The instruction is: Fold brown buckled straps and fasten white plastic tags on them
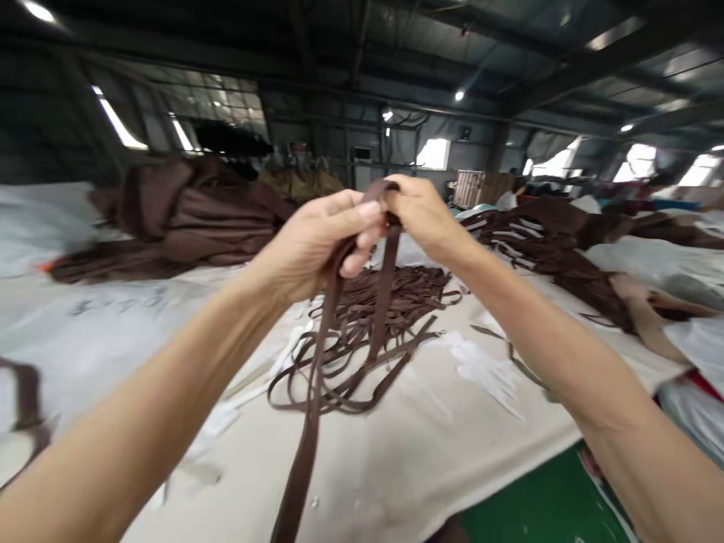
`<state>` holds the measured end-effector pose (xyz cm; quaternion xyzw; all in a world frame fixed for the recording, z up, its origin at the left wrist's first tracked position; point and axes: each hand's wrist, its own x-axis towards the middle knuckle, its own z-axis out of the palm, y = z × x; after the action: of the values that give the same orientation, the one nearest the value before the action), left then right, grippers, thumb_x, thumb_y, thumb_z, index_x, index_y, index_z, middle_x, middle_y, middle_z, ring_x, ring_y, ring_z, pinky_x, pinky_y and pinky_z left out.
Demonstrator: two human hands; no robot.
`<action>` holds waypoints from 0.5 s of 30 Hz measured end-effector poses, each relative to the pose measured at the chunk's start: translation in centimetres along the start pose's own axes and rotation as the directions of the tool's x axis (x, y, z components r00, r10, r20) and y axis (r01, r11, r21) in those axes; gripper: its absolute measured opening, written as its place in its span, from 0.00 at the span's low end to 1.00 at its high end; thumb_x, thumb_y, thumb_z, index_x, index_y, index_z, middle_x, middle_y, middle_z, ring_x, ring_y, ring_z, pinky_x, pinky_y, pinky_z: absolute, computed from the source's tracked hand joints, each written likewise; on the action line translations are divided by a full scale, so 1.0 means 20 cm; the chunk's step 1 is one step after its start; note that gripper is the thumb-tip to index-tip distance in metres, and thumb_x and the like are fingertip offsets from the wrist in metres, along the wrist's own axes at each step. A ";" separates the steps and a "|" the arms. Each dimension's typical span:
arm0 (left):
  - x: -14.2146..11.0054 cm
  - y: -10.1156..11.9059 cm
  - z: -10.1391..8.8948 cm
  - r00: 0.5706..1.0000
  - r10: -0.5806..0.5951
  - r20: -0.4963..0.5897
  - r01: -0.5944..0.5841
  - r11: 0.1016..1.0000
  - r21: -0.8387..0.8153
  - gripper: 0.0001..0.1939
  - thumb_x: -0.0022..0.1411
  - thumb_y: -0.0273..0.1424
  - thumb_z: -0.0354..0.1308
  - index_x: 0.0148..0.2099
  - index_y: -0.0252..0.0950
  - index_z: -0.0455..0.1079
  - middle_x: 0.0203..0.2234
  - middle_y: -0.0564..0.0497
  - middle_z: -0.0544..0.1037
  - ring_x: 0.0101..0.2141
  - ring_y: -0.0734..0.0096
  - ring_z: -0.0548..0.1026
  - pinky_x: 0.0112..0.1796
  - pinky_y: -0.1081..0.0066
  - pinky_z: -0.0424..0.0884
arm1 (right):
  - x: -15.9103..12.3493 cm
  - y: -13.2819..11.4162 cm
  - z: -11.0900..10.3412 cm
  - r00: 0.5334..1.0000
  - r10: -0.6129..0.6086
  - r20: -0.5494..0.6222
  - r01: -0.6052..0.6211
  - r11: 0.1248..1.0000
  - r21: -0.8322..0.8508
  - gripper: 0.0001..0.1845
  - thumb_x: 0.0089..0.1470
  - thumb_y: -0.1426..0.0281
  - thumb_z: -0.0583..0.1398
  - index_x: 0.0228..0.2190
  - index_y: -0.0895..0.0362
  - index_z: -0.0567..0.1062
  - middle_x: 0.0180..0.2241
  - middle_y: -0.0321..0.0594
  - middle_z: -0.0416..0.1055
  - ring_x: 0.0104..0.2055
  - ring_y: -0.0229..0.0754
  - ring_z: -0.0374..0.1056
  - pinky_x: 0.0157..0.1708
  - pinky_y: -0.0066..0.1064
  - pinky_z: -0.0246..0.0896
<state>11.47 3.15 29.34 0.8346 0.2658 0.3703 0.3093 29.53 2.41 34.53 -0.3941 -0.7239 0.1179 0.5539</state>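
Note:
My left hand (333, 234) and my right hand (421, 215) meet above the table, both closed on a long brown fabric strap (325, 339). The strap loops over between them, with its ends hanging down toward the tabletop and the near edge. Thumb and fingers of the left hand pinch one side of the loop. The right hand's fingers curl around the other side, partly hidden behind the strap. Below and beyond lies a tangled pile of similar brown straps (396, 294), some trailing forward in loose loops.
A white glove (480, 369) lies right of the strap pile. Stacked brown fabric (209, 211) stands back left, beside clear plastic sheeting (113, 317). More brown pieces (554, 234) are heaped at right. The cloth-covered table (385, 467) ends above a green floor (543, 498).

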 end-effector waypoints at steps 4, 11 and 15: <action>-0.07 0.04 -0.06 0.986 -0.114 0.117 0.160 0.830 -0.535 0.23 0.62 0.43 0.58 0.46 0.24 0.73 0.23 0.54 0.75 0.21 0.70 0.79 0.20 0.78 0.67 | -0.08 0.00 0.01 0.999 0.036 -0.013 -0.035 0.997 0.071 0.09 0.59 0.68 0.59 0.29 0.59 0.71 0.24 0.30 0.67 0.26 0.31 0.66 0.29 0.25 0.64; -0.15 -0.06 0.05 0.974 0.059 0.217 0.151 0.545 -0.825 0.14 0.61 0.36 0.65 0.43 0.32 0.70 0.17 0.62 0.63 0.13 0.86 0.61 0.14 0.83 0.58 | -0.17 -0.08 0.19 0.994 0.099 0.044 -0.103 0.990 0.099 0.09 0.57 0.65 0.61 0.28 0.58 0.73 0.19 0.29 0.63 0.19 0.31 0.61 0.20 0.22 0.56; -0.22 -0.17 0.07 0.954 0.069 0.292 0.202 0.572 -0.795 0.16 0.60 0.34 0.65 0.47 0.35 0.67 0.17 0.62 0.66 0.14 0.82 0.65 0.17 0.81 0.63 | -0.17 -0.02 0.20 0.980 0.200 0.007 -0.198 0.964 0.176 0.14 0.55 0.60 0.64 0.28 0.58 0.73 0.15 0.27 0.60 0.15 0.30 0.55 0.14 0.22 0.51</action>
<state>9.21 2.10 24.20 0.6315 0.0482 0.3119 0.7082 25.97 0.79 30.87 -0.4150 -0.6644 0.2339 0.5759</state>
